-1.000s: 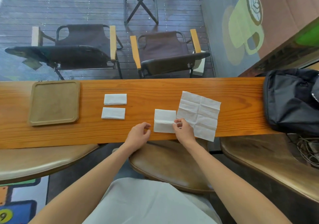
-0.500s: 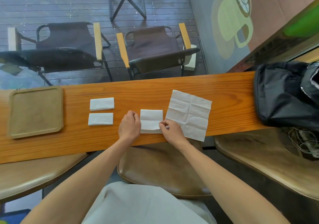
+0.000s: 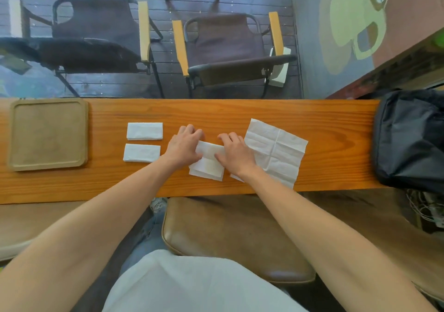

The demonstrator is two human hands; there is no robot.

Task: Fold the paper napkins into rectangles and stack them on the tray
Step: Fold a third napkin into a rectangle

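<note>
Since the earlier frames both hands have moved away from the near edge of the small white square paper napkin [image 3: 207, 160] and onto its far half — the near flap appears to have been carried over. The left hand [image 3: 183, 147] lies on the napkin's left part, the right hand [image 3: 236, 153] on its right part; fingers look fairly flat and pressing down, though whether any fingertip pinches paper cannot be told. Judgement: this is the creasing step, with both hands spread so the fold stays square. The napkin lies on the orange-brown wooden counter [image 3: 336, 119], between two finished white rectangular folded napkins [image 3: 144, 131] at left and the unfolded creased white napkin sheet [image 3: 276, 150] at right — the sheet probably waits beside the work as next in line. The tan square tray [image 3: 14, 133] at far left holds nothing yet; stacking remains.
</note>
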